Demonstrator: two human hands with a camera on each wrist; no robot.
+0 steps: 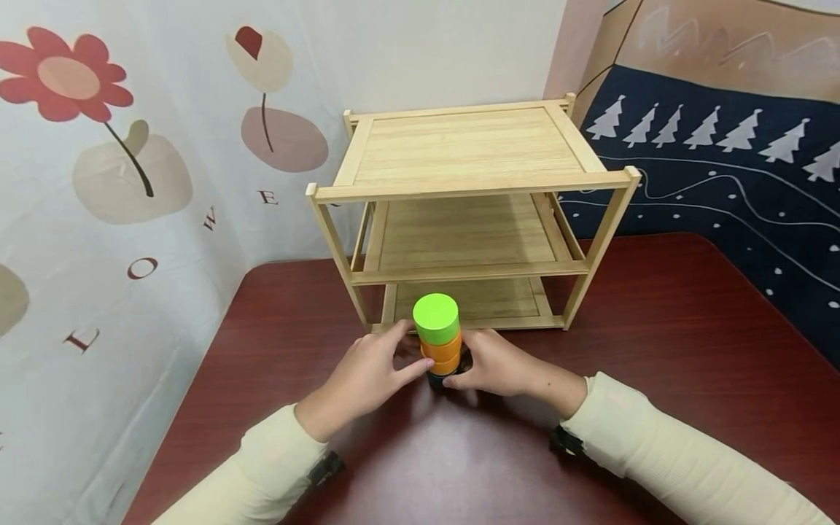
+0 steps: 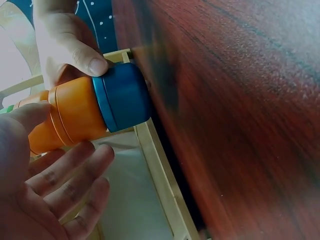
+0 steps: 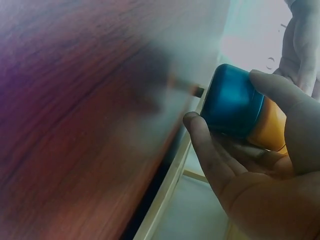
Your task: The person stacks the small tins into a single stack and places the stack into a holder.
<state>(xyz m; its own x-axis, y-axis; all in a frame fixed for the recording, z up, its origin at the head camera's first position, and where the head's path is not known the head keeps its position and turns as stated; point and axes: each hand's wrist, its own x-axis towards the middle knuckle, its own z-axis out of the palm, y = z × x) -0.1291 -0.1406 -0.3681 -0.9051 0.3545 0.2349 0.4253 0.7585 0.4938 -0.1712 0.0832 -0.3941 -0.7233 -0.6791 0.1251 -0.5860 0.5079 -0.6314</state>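
Note:
A cylindrical container [image 1: 437, 343] with a bright green top, orange middle and dark blue base is between my two hands, in front of the wooden rack. My left hand [image 1: 361, 375] has its thumb on the orange part and its fingers round the far side; in the left wrist view several of those fingers [image 2: 75, 175] spread loosely beside it. Lower down, my right hand [image 1: 505, 364] holds the container, its thumb on the blue base [image 3: 232, 102] and its fingers curled round the other side. Whether the base touches the table cannot be told.
A three-level wooden rack [image 1: 462, 186] stands at the back of the dark red table [image 1: 262, 350]. A white cloth with printed flowers [image 1: 164, 240] hangs on the left, and a dark blue one with white trees [image 1: 715, 175] on the right.

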